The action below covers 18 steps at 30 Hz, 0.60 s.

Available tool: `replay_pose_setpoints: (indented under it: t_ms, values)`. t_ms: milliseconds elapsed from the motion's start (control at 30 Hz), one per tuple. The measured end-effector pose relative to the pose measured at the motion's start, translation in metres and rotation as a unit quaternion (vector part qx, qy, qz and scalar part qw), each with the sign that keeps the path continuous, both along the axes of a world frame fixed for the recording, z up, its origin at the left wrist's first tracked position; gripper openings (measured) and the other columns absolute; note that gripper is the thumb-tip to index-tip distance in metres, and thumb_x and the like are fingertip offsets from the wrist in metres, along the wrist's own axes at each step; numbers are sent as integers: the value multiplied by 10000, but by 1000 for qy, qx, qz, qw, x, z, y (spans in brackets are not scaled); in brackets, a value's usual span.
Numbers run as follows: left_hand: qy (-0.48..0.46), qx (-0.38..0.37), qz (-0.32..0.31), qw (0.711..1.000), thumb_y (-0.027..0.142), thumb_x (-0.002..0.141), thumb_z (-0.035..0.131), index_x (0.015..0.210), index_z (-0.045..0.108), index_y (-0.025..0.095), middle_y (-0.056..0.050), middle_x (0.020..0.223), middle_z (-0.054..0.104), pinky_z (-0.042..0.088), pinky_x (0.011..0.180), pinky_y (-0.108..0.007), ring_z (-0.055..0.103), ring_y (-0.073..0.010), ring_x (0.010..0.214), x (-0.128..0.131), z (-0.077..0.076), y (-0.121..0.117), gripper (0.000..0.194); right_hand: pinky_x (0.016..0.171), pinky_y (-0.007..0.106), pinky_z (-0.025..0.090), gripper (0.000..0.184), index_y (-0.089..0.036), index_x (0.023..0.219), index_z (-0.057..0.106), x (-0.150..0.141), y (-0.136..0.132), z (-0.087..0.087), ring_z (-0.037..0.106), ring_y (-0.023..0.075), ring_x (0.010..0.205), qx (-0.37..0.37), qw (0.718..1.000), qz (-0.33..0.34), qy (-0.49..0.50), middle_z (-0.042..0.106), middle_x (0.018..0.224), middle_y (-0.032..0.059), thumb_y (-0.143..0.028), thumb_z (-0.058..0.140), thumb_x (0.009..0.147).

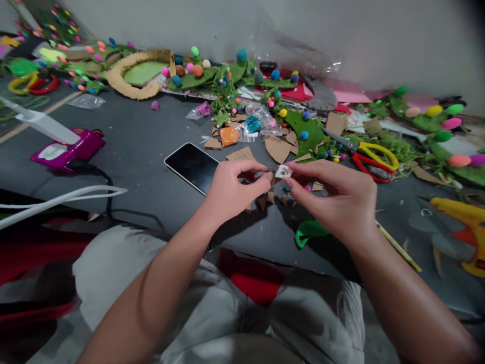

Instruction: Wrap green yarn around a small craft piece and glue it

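I held a small white piece (284,172) up above the counter (144,146), pinched at its right edge between the thumb and fingers of my right hand (333,194). It looked flat and angular, with dark and brownish marks on its pale face. Just to its left, a small grey bit (260,174) sat between the thumb and fingers of my left hand (237,189), partly hidden, its shape too blurred to make out.
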<state>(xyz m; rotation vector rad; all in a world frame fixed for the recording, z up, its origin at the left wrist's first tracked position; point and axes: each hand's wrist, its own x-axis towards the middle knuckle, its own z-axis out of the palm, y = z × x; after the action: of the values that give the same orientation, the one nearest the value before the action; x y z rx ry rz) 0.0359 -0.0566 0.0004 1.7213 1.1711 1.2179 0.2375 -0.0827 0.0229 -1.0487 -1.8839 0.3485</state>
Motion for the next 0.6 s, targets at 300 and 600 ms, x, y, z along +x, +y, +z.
replay_pose_setpoints:
  t_ms: [300, 600]
  values:
    - [15, 15, -2, 1000, 269, 820, 757, 848, 838, 161, -28, 753, 786, 498, 583, -199, 655, -117, 646, 0, 0, -1, 138, 688, 346, 579, 237, -310, 1090, 790, -1, -1, 1, 702, 166, 758, -20, 1000, -6, -4, 776, 969, 0, -179, 759, 896]
    - [13, 13, -6, 1000, 249, 820, 751, 855, 840, 170, -23, 772, 795, 509, 594, -205, 673, -124, 657, 0, 1, -1, 124, 706, 331, 580, 192, -257, 1059, 792, 0, -1, -1, 695, 157, 755, -38, 999, -19, 3, 787, 994, 13, -182, 759, 886]
